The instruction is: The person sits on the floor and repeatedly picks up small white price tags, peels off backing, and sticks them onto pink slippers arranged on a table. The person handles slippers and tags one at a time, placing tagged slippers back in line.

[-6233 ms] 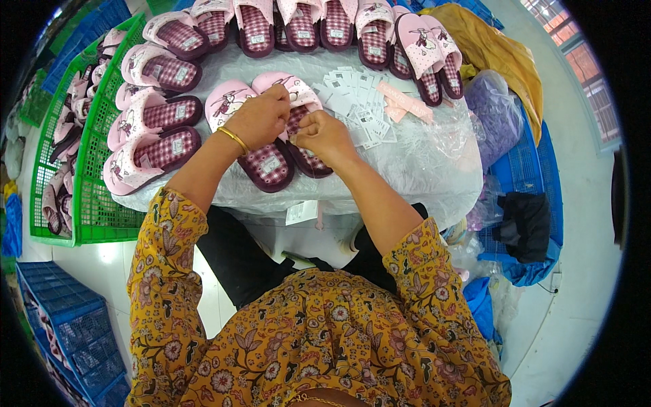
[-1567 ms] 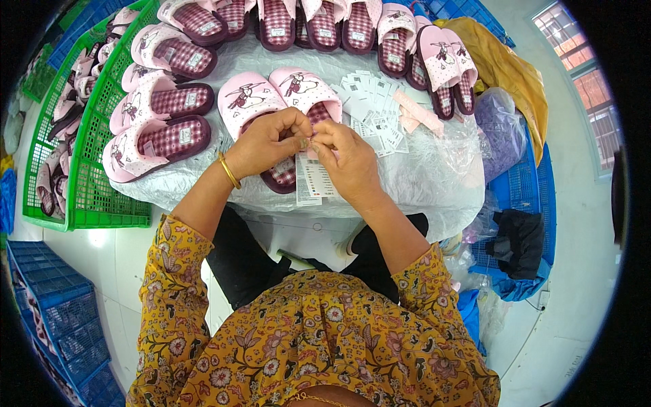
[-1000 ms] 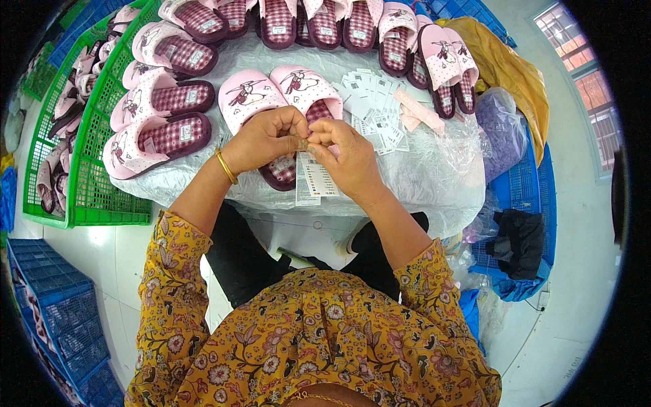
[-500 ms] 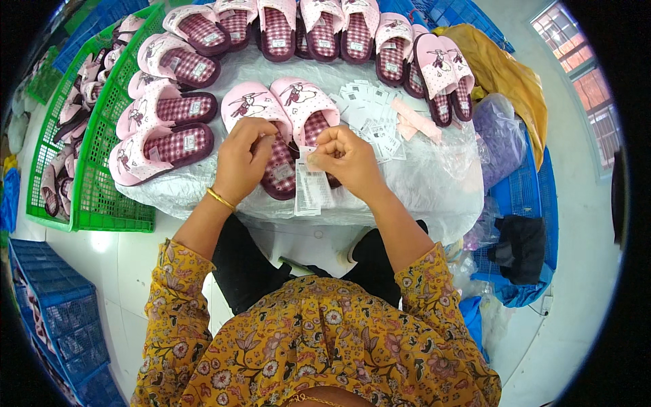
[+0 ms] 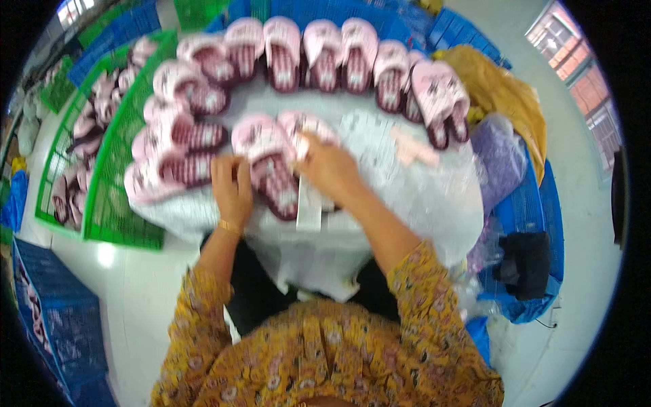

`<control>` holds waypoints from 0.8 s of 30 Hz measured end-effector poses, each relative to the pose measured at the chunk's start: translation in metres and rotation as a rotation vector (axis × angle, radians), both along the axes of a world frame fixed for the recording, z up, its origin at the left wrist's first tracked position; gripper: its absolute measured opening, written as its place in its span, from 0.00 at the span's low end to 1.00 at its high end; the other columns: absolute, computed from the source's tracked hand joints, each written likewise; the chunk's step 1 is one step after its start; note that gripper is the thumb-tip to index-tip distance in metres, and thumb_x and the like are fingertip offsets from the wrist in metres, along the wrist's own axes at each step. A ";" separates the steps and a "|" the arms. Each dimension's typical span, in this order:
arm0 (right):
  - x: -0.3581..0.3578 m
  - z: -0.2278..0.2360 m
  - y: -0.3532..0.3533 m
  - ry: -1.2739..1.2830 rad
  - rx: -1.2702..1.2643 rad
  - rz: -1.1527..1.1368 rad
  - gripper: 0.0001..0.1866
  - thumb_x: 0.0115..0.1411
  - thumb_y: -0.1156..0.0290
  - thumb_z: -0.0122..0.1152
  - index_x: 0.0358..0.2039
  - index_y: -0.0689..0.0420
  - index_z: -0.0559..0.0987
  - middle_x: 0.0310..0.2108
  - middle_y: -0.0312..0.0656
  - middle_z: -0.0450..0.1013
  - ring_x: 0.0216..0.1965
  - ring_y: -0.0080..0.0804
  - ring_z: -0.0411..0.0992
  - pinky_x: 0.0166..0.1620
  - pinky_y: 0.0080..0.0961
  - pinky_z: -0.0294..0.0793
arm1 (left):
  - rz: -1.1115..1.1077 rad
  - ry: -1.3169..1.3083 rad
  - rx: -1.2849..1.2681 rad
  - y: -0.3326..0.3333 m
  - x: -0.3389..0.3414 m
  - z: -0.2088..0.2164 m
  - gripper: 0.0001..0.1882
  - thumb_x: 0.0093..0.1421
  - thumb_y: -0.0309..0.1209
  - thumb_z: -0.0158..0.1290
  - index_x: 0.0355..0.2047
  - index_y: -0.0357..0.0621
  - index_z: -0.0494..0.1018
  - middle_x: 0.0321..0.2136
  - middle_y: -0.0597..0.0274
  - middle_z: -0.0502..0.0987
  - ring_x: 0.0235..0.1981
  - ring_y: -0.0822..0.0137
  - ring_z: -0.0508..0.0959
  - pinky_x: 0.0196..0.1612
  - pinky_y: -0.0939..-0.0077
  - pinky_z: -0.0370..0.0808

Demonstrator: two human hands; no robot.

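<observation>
1. Slippers: central pair, tabletop, near edge; tag beside them.
2. Left hand: just left of the pair, fingers partly curled; whether its grip holds anything cannot be told.
3. Right hand: over the right slipper, fingers bent; grip blurred, contents indeterminable.

Both arms are reaching forward from the near side. The left forearm is pointing almost straight ahead, leaning slightly right, and the left hand is bending its fingers loosely, a gap showing between them. The right forearm is slanting from near right to far left. The right hand is extending slightly farther, its fingers curling toward the left; blur is hiding their tips. The hands are lying apart, left and right.
</observation>
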State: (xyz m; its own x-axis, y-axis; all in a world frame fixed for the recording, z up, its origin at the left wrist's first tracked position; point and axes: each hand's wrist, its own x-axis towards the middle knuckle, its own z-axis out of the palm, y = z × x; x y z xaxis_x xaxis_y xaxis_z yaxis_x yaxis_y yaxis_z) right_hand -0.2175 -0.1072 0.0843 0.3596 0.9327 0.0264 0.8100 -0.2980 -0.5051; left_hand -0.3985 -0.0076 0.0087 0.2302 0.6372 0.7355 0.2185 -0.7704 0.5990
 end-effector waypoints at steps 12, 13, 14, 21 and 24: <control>0.003 -0.023 0.003 -0.027 0.357 -0.084 0.17 0.49 0.69 0.64 0.42 0.50 0.76 0.23 0.47 0.76 0.28 0.46 0.77 0.32 0.40 0.73 | 0.053 -0.152 -0.136 0.006 0.002 -0.008 0.09 0.66 0.30 0.45 0.38 0.36 0.70 0.36 0.53 0.70 0.39 0.57 0.69 0.46 0.65 0.66; 0.005 -0.022 -0.007 -0.004 0.381 -0.086 0.17 0.49 0.70 0.65 0.41 0.50 0.76 0.23 0.46 0.76 0.27 0.45 0.77 0.32 0.39 0.74 | 0.035 -0.141 -0.178 0.004 0.001 -0.007 0.09 0.66 0.30 0.46 0.39 0.36 0.70 0.37 0.53 0.70 0.40 0.57 0.69 0.46 0.65 0.66; 0.008 -0.019 -0.016 0.020 0.406 -0.086 0.17 0.48 0.70 0.65 0.41 0.50 0.76 0.23 0.46 0.76 0.27 0.44 0.77 0.32 0.37 0.74 | 0.024 -0.138 -0.182 0.003 0.002 -0.008 0.09 0.66 0.29 0.46 0.39 0.36 0.70 0.37 0.53 0.70 0.40 0.56 0.69 0.47 0.65 0.66; 0.125 0.087 0.048 -0.303 0.572 -0.168 0.17 0.55 0.64 0.63 0.44 0.55 0.75 0.35 0.53 0.77 0.39 0.49 0.76 0.42 0.43 0.74 | 0.059 -0.117 -0.182 0.009 -0.006 -0.013 0.08 0.62 0.26 0.48 0.40 0.35 0.71 0.39 0.50 0.73 0.43 0.53 0.71 0.50 0.65 0.66; 0.218 0.216 0.116 -0.393 0.686 -0.372 0.23 0.58 0.55 0.59 0.48 0.57 0.74 0.43 0.55 0.75 0.45 0.54 0.74 0.46 0.43 0.73 | 0.078 -0.101 -0.143 0.008 -0.004 -0.015 0.08 0.62 0.26 0.50 0.40 0.37 0.71 0.38 0.51 0.73 0.41 0.54 0.72 0.46 0.66 0.69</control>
